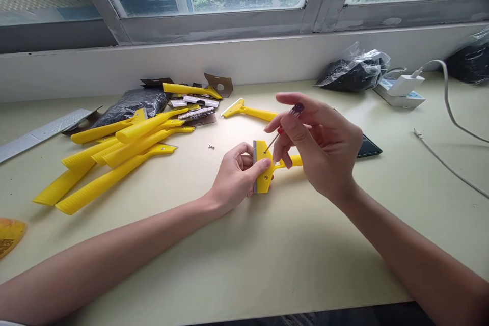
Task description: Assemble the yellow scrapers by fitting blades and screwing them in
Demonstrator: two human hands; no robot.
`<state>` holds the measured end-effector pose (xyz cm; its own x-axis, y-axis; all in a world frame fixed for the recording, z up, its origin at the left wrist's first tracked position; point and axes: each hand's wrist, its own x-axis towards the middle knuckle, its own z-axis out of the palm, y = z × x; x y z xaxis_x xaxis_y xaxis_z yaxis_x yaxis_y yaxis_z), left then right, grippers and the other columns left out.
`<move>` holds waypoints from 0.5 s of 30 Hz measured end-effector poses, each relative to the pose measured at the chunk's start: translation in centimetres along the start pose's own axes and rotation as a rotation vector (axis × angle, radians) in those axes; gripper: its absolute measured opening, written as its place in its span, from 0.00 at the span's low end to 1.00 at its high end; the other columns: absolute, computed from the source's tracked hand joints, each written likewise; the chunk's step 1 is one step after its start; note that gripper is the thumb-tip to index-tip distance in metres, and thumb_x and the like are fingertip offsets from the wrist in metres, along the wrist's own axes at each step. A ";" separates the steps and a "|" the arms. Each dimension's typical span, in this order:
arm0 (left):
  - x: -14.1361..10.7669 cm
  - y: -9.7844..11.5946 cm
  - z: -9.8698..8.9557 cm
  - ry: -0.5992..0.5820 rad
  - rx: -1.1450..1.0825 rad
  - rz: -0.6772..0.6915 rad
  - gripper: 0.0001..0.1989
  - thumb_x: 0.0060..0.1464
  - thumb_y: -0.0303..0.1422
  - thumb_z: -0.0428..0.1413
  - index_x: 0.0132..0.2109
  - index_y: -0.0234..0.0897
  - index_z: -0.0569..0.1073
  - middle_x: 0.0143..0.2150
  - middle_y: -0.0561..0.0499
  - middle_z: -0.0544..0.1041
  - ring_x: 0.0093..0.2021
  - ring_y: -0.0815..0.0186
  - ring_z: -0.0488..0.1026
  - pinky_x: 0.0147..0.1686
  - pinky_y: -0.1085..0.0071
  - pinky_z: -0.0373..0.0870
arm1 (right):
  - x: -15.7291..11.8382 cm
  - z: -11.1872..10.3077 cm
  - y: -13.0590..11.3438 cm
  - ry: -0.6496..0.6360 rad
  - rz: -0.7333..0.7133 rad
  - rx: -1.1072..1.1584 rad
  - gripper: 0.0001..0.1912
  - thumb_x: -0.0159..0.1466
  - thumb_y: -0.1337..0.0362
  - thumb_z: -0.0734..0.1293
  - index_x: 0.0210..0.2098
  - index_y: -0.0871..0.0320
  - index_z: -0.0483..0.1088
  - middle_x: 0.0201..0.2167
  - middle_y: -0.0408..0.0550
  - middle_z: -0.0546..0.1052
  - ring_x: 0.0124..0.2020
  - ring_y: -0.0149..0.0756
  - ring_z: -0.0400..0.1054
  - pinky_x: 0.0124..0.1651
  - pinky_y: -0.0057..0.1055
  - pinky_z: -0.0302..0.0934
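My left hand (240,175) grips the head of a yellow scraper (262,183), thumb on its face and fingers behind the grey blade edge. The scraper's handle points right, passing partly behind my right hand (324,142). Between the thumb and fingers of that hand is a small screwdriver (272,141) with a dark and red handle. Its thin shaft slants down to the left, and the tip is at the upper screw on the scraper head. A lower screw shows below my left thumb. Small screws (211,147) lie on the table to the left.
Several yellow scrapers (114,173) are piled at the left beside a black plastic bag (133,104). Another scraper (252,111) lies behind my hands. A dark flat object (369,146), a power strip (399,96) and a white cable (451,163) are at the right.
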<state>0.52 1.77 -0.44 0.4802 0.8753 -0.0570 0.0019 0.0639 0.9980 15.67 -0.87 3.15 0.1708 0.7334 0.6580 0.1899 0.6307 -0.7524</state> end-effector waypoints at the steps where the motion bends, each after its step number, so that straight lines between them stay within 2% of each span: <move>1: 0.0 0.0 0.0 -0.001 -0.005 0.001 0.17 0.58 0.41 0.63 0.36 0.39 0.62 0.28 0.50 0.80 0.21 0.69 0.73 0.14 0.78 0.59 | 0.0 -0.1 -0.1 -0.012 0.000 0.021 0.09 0.69 0.61 0.69 0.49 0.47 0.77 0.37 0.43 0.82 0.20 0.28 0.72 0.16 0.29 0.64; 4: 0.1 -0.1 0.0 0.002 -0.011 -0.005 0.17 0.57 0.41 0.63 0.36 0.39 0.63 0.29 0.49 0.80 0.22 0.66 0.76 0.14 0.78 0.59 | 0.3 -0.3 -0.6 -0.058 0.031 0.064 0.05 0.67 0.63 0.71 0.43 0.50 0.78 0.39 0.44 0.83 0.19 0.28 0.73 0.12 0.27 0.60; 8: 0.2 -0.2 -0.1 0.016 -0.025 -0.028 0.17 0.56 0.41 0.64 0.37 0.39 0.63 0.28 0.50 0.79 0.22 0.65 0.76 0.14 0.78 0.58 | 0.7 -0.5 -1.3 -0.097 0.094 0.118 0.04 0.63 0.66 0.74 0.38 0.54 0.78 0.33 0.42 0.83 0.16 0.28 0.72 0.09 0.24 0.57; 15: 0.2 -0.4 -0.1 0.025 -0.037 -0.012 0.17 0.55 0.41 0.65 0.37 0.38 0.65 0.26 0.53 0.77 0.20 0.70 0.73 0.15 0.79 0.57 | 0.5 -0.2 -1.4 -0.059 0.095 0.102 0.13 0.58 0.65 0.79 0.31 0.55 0.70 0.31 0.39 0.81 0.16 0.28 0.73 0.09 0.24 0.61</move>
<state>0.54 1.94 -0.84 0.4587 0.8859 -0.0697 -0.0253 0.0914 0.9955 15.65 -1.47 4.55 0.1254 0.8026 0.5831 0.0755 0.5783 -0.8123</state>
